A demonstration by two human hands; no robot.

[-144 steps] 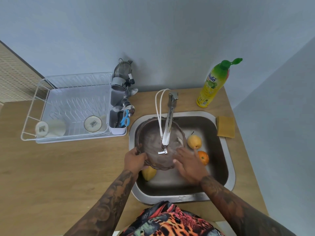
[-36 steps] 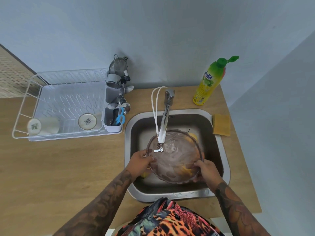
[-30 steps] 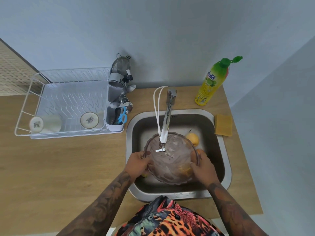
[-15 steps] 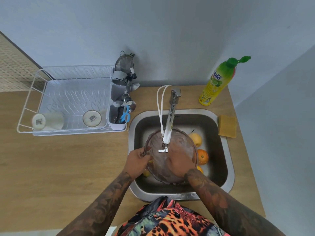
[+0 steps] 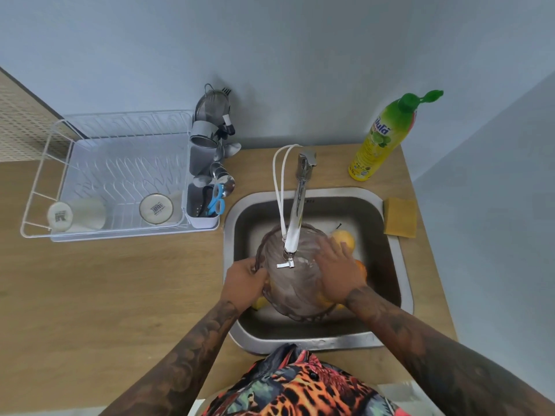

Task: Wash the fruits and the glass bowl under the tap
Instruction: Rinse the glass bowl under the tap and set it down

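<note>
Under the tap (image 5: 295, 226), inside the sink (image 5: 399, 265), the left hand (image 5: 244, 283) is gripping the glass bowl (image 5: 292, 292) by its rim while the right hand (image 5: 338, 271) is lying flat, fingers spread, inside it, hiding the orange (image 5: 361, 267) and partly the yellow fruit (image 5: 345, 238) behind the bowl; a sponge (image 5: 401, 217) is sitting right of the sink.

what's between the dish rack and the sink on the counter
In the head view, a white cutlery caddy with blue-handled scissors hangs on the dish rack, beside the sink.

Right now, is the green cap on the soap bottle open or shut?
Open: the soap bottle's green cap is flipped up to one side.
</note>
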